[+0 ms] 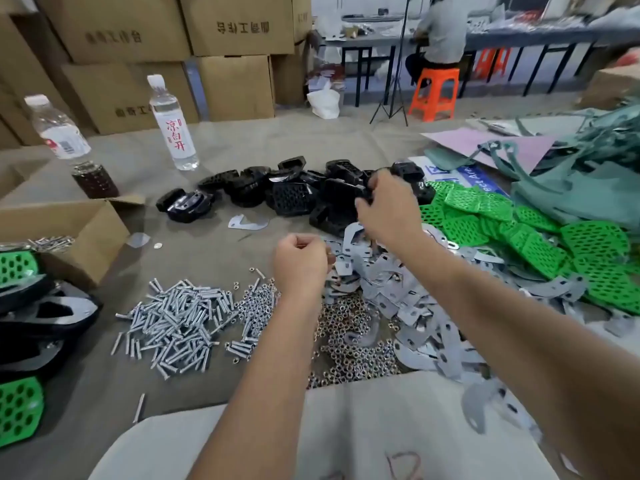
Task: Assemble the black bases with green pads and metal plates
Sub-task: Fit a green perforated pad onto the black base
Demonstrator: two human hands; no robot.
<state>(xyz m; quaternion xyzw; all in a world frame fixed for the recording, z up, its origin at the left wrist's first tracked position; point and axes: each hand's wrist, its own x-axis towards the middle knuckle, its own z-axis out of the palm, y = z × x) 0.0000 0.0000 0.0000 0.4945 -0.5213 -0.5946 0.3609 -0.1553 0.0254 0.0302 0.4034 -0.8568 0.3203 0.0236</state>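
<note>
A heap of black bases (291,192) lies across the middle of the table. Green perforated pads (540,237) are piled to the right, and grey metal plates (408,296) spread in front of them. My right hand (388,206) reaches into the right end of the black heap, its fingers closed on a black base (346,199). Over the edge of the plate pile my left hand (299,263) is curled into a fist; what it holds, if anything, is hidden. Bolts (176,320) and nuts (349,344) lie in piles near me.
Finished black-and-green assemblies (24,327) are stacked at the left edge beside an open cardboard box (69,233). Two bottles (173,123) stand at the back left. Cardboard cartons line the rear wall. A person sits on an orange stool (434,93) at a far bench.
</note>
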